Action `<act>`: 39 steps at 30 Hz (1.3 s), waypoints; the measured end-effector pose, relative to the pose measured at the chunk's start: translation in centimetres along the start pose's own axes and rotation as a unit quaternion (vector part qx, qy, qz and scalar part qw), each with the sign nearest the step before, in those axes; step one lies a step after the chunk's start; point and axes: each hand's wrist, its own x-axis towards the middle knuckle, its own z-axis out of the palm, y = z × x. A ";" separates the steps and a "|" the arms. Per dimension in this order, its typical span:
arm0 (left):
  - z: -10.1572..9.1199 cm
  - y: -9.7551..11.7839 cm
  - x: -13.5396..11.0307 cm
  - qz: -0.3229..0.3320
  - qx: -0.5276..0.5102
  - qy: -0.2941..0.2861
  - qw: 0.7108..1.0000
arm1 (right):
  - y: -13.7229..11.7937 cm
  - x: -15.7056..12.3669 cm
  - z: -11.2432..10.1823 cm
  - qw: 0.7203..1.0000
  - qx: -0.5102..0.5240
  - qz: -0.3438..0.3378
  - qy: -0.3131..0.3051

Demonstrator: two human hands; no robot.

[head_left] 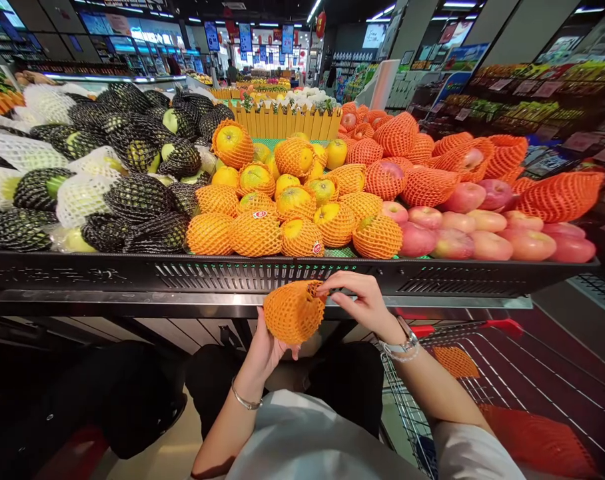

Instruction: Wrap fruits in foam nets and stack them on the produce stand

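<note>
An orange fruit net (pixel 293 313) of foam mesh, rounded as if over a fruit, is held up just in front of the display's edge. My left hand (pixel 268 353) cups it from below and the left side, fingers wrapped under it. My right hand (pixel 360 299) is at the gathered upper right end of the net, with its fingertips closed on the mesh rim. What lies inside the net is hidden. Just beyond are oranges (pixel 256 233) in the same kind of orange netting, piled on the display.
Green fruit in black and white nets (pixel 137 193) fills the left of the display. Apples (pixel 490 245), some in red nets, lie at right. A metal shopping cart (pixel 502 373) with loose nets stands at my right. A person's dark clothing (pixel 132 393) shows at lower left.
</note>
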 end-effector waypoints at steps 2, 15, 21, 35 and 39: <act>0.3 0.5 -0.1 -0.017 -0.022 -0.031 0.999 | -0.1 0.1 -0.4 0.998 -0.025 -0.029 -0.059; 1.8 0.8 -0.5 0.058 -0.008 -0.053 0.997 | -0.6 0.0 0.4 0.997 -0.018 -0.022 -0.076; 1.4 0.3 -0.2 0.111 0.009 -0.002 0.994 | -1.8 -0.2 0.3 0.992 -0.079 -0.074 -0.069; -1.8 -3.0 -0.6 0.114 0.085 0.064 0.988 | -1.5 1.0 2.2 0.980 0.131 0.013 -0.151; -1.0 -3.0 -0.6 0.146 0.072 0.057 0.985 | -1.2 -0.7 3.5 0.983 0.169 0.060 -0.028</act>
